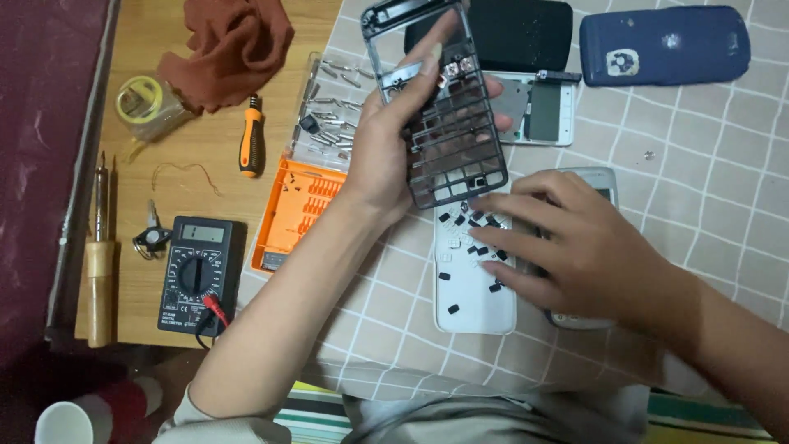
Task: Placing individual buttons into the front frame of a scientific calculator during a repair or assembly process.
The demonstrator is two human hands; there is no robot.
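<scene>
We hold the grey keypad frame (448,123) up in our left hand (386,144) — grip closed on its edge. Our right hand (567,247) rests open-fingered on the white panel (468,279), sorting loose black keys (477,238) — next likely calls for a fine pinch.

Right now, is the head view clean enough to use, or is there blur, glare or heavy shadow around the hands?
Head view: light is even and soft, with only faint shadow under the right hand on the white key mat. The left hand and the grey keypad frame it holds look slightly soft. No strong glare; the multimeter is sharp enough to make out.
</scene>
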